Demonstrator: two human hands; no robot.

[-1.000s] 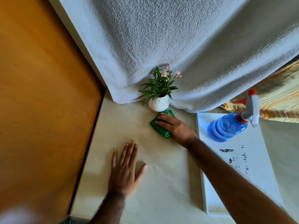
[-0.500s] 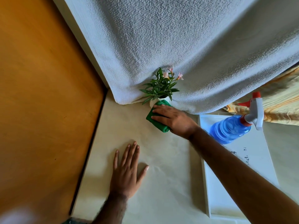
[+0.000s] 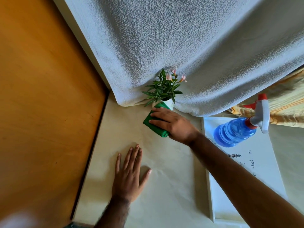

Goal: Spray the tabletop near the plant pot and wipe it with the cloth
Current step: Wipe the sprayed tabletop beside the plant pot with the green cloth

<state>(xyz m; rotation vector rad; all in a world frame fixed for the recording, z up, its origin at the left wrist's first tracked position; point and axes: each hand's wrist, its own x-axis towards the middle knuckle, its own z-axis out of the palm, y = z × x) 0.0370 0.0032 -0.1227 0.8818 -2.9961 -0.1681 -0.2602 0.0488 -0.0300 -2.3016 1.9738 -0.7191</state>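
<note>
A small white plant pot (image 3: pixel 169 103) with green leaves and pink flowers stands at the back of the cream tabletop (image 3: pixel 164 186), against a hanging white towel. My right hand (image 3: pixel 172 123) presses flat on a folded green cloth (image 3: pixel 152 125) right in front of the pot, the cloth's far edge touching it. My left hand (image 3: pixel 130 175) lies flat on the tabletop nearer to me, fingers spread, holding nothing. A blue spray bottle (image 3: pixel 235 131) with a white and red trigger head lies on its side on a white tray (image 3: pixel 263 175) to the right.
A textured white towel (image 3: pixel 181 46) hangs down behind the pot. An orange-brown wooden panel (image 3: pixel 46 96) borders the table on the left. Yellow patterned fabric (image 3: pixel 286 104) shows at the back right. The tray has dark smudges on it.
My right hand has pushed the green cloth away from me, up against the plant pot. My left hand has stayed flat in place.
</note>
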